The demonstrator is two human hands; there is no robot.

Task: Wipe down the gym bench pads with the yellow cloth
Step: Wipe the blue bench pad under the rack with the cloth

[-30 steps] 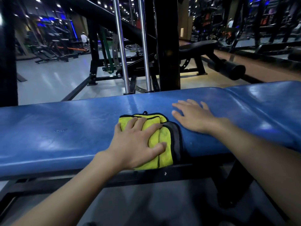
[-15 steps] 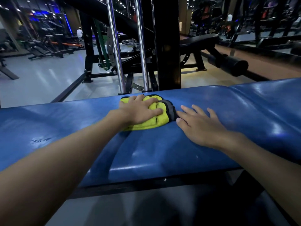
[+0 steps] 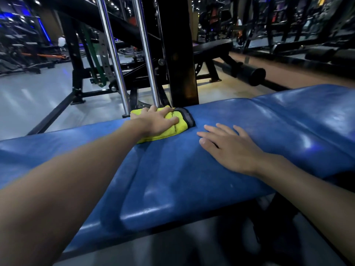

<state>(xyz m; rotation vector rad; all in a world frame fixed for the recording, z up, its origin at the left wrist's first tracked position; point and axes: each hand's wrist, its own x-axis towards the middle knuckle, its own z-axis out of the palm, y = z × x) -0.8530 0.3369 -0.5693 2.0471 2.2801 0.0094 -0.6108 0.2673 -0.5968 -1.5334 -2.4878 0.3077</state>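
Head view: one yellow cloth (image 3: 181,129) under left hand (image 3: 157,121), two blue pads (image 3: 172,179).

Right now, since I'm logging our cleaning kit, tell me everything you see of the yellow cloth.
The yellow cloth looks like plush microfibre, folded into a thick pad, with a dark grey border along its right side. It lies at the far edge of the blue bench pad, partly covered by the left hand, which presses on it.
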